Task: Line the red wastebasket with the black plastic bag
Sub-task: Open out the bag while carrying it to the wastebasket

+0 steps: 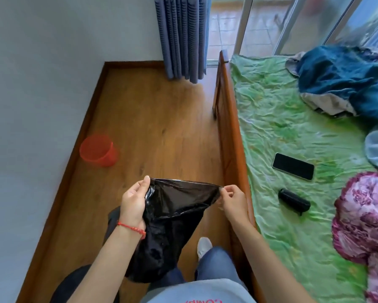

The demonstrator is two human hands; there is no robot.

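Grip-wise, the left hand [133, 204] and right hand [232, 201] each pinch a side of the black plastic bag [172, 217], stretching its mouth wide; the rest hangs crumpled and glossy. The red wastebasket [98, 150] stands upright on the floor, forward-left of the bag by the wall, well apart, nearer the left hand.

This is a home bedroom. A wooden-framed bed [228, 119] with a rumpled green sheet [293, 132] fills the right side, bedding piled on it. At the far end blue curtains [181, 36] hang beside what looks like a glass balcony door [260, 25], above a wood-plank floor [153, 119].
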